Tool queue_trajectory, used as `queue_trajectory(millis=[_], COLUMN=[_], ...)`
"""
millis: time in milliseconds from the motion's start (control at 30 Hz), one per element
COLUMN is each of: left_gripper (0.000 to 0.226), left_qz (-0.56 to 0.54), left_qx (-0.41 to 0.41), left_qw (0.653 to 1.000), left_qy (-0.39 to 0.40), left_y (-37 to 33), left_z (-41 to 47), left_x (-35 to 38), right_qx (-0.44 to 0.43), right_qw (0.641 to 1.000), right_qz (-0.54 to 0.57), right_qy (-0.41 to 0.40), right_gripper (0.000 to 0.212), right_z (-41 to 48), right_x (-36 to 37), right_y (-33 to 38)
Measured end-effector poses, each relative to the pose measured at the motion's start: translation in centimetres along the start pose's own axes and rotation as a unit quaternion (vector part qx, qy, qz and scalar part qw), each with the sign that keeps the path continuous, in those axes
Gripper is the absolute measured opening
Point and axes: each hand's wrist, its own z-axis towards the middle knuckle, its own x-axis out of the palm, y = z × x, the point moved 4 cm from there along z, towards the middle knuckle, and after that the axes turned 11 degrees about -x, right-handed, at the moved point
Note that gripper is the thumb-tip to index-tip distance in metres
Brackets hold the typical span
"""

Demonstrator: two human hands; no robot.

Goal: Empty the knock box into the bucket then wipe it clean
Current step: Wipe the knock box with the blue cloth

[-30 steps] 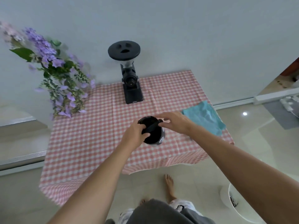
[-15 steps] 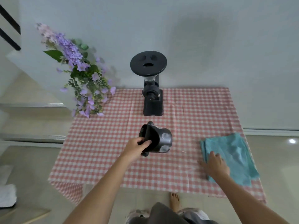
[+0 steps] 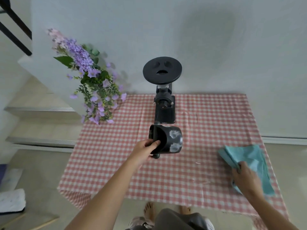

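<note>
The black knock box (image 3: 172, 140) is held tipped on its side above the middle of the checked table, its mouth facing left and pale smudges on its outer wall. My left hand (image 3: 144, 151) grips its rim, thumb inside the opening near the knock bar. A teal cloth (image 3: 249, 161) lies folded at the table's right edge. My right hand (image 3: 245, 176) is on the cloth's near-left part, fingers curled around a fold of it. No bucket is in view.
A black coffee grinder (image 3: 164, 103) with a round lid stands right behind the knock box. Purple flowers (image 3: 93, 90) lean over the table's back left corner. The pink checked tablecloth (image 3: 191, 163) covers the table. Stairs rise at the left; my feet show below.
The view swung left, off the white bucket on the floor. My right hand left the knock box, went to the teal cloth and closed on it. My left hand tipped the box sideways.
</note>
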Motion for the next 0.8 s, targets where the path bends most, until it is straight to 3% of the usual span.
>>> queue_trajectory(millis=[133,300,533,800], left_gripper=[0.031,0.032,0.027,0.021], left_qz=[-0.016,-0.008,-0.009,-0.058], left_qx=[0.002,0.028,0.070,0.041], left_qw=[1.000,1.000,0.997,0.997], left_qy=[-0.009,0.000,0.027,0.036], left_y=[-0.8,-2.2,-3.5,-3.1], left_z=[0.3,-0.4,-3.2,-5.3], left_x=[-0.5,-0.4,-0.8,-3.2], right_qx=[-0.048,-0.163,-0.379,-0.374], right_qw=[0.981,0.940,0.904,0.896], right_qz=[0.159,0.230,0.112,0.236], right_qy=[-0.104,-0.194,-0.162,-0.025], right_gripper=[0.004,0.018,0.035,0.046], right_z=[-2.7,-6.4,-6.7,-7.6], right_x=[-4.7,-6.8,-4.0,-3.6], right_y=[5.6,16.2,27.3,27.7])
